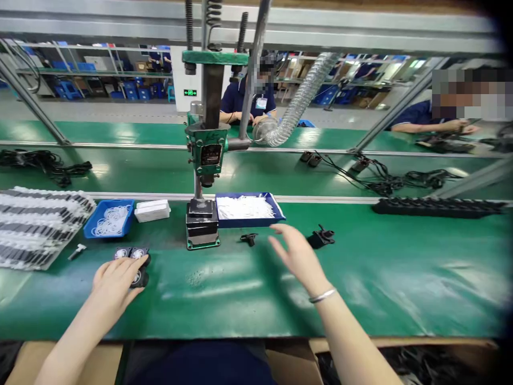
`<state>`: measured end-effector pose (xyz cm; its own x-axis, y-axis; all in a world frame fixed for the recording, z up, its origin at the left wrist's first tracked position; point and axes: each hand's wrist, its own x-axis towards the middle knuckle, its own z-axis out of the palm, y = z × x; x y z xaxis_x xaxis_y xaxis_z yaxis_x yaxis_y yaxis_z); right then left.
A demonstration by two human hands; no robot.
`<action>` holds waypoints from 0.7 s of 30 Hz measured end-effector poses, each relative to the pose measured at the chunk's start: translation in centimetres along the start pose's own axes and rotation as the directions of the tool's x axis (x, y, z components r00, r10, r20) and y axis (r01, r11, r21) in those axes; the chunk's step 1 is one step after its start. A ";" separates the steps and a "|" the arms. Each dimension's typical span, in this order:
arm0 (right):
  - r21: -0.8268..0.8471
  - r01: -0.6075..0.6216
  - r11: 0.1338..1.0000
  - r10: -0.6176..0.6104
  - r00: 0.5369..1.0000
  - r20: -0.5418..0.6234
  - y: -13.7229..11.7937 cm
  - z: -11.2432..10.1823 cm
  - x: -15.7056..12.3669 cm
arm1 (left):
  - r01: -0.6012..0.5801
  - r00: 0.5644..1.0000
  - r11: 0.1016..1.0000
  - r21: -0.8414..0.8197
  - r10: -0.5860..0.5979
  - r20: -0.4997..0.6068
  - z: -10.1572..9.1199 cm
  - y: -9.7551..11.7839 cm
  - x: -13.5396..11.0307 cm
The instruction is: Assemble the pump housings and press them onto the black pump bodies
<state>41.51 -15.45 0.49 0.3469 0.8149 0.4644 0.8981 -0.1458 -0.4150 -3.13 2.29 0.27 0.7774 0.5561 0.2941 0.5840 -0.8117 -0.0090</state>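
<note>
My left hand (114, 283) is curled over a small cluster of black square parts with white round centres (138, 279), at the left of the green work surface; the fingers hide some of them. My right hand (298, 254), with a silver bangle at its wrist, is open and holds nothing. It hovers between a small black T-shaped part (249, 239) and a larger black fitting (321, 237). Behind, a green hand press (208, 147) stands over a black block (201, 222). Beside the block is a blue tray (220, 220) with many thin white pieces.
At left lie a stack of grey-and-white parts (36, 227), a blue bin (129, 223) of white rings, a white block (153, 210) and a small white-topped part (77, 251). A black strip (436, 207) lies right. Cables and two co-workers are beyond.
</note>
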 end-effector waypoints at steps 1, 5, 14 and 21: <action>0.095 0.030 0.995 -0.040 0.994 0.099 -0.9 1.1 0.2 | -0.007 1.000 0.999 -0.039 0.007 -0.001 0.1 0.4 0.1; 0.217 -0.042 0.975 -0.009 0.973 0.231 -2.7 4.8 0.1 | 0.017 0.999 0.940 -0.342 -0.005 0.036 0.9 4.2 0.7; 0.256 -0.218 0.942 0.136 0.943 0.305 -4.7 6.4 -3.3 | 0.210 0.974 0.553 -0.807 -0.047 0.222 3.3 12.9 4.5; 0.379 -0.138 0.915 0.033 0.963 0.269 -5.1 6.3 -4.2 | 0.329 0.944 0.257 -0.909 -0.099 0.314 5.3 14.4 4.9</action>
<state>33.82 -14.58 -4.28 0.2913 0.9303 0.2230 0.6712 -0.0327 -0.7405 10.33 -5.69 -3.47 0.7497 0.6614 -0.0220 0.1936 -0.1874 0.9630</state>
